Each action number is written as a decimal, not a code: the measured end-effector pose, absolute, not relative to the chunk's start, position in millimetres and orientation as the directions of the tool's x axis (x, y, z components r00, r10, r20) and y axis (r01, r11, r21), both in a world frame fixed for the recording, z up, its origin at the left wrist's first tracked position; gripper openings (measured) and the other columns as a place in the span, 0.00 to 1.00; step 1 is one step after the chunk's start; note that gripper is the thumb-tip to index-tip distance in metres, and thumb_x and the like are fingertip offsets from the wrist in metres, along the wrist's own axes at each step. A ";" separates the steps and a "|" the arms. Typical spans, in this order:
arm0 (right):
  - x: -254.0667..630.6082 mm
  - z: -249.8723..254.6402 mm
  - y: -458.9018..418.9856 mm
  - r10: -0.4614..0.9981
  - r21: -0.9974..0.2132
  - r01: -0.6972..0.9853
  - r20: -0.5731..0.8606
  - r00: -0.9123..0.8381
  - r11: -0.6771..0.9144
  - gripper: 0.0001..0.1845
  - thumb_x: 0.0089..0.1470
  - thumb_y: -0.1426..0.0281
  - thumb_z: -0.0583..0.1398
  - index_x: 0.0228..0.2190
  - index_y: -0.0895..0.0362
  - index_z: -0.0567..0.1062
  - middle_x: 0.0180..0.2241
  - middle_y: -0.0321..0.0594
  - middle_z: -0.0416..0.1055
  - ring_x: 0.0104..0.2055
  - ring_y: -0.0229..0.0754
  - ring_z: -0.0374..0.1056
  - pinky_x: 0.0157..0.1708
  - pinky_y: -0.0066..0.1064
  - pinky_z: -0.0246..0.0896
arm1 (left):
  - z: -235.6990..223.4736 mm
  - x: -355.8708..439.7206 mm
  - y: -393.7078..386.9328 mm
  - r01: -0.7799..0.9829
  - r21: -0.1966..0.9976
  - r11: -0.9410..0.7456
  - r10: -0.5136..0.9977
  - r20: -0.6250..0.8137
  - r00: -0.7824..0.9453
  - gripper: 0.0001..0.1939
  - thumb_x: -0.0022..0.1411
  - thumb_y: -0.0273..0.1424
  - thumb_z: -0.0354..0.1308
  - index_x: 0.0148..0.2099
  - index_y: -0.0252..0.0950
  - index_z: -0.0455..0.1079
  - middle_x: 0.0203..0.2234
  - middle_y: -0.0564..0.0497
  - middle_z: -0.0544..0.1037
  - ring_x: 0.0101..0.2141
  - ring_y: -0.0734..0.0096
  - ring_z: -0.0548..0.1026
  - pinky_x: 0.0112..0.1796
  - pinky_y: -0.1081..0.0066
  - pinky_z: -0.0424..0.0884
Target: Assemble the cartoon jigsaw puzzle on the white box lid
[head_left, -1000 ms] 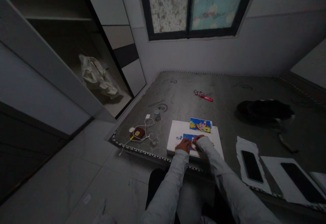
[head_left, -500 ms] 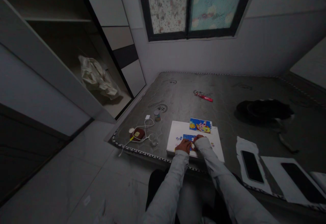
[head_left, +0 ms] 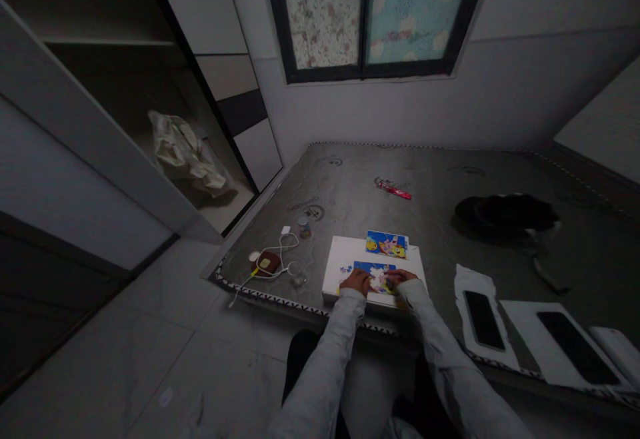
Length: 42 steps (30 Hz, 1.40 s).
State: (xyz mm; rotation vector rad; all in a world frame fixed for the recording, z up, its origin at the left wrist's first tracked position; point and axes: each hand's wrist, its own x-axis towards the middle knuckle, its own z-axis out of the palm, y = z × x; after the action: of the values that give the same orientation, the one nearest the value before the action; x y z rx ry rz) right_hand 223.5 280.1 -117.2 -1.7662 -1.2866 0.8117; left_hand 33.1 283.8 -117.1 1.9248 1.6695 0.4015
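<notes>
Head view, left to right: a crumpled bag lies on the wardrobe shelf. On the mattress near its left edge sit a brown charger with a white cable and a small jar. Your left hand rests on the white board, fingers curled at the left edge of the puzzle; whether its grip pinches a piece, you cannot tell. The puzzle lies on the board between both hands. Your right hand touches its right edge, fingers bent; its grip is also unclear. Beyond lies a picture card, farther right a phone.
</notes>
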 end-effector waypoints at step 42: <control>196.1 -141.3 291.9 0.969 -0.870 0.436 -0.164 0.185 -0.230 0.05 0.42 0.67 0.66 0.26 0.53 0.82 0.28 0.41 0.82 0.31 0.45 0.77 0.33 0.32 0.71 | -157.7 0.1 237.0 0.638 0.716 -0.285 0.936 0.350 0.026 0.17 0.70 0.23 0.51 0.51 0.40 0.80 0.44 0.46 0.83 0.46 0.66 0.81 0.48 0.68 0.78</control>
State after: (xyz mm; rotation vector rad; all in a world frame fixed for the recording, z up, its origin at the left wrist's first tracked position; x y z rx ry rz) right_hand 196.1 291.9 -141.3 -1.7759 -1.3273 0.9872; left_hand 0.1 237.0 -157.7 1.9506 1.6027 1.1409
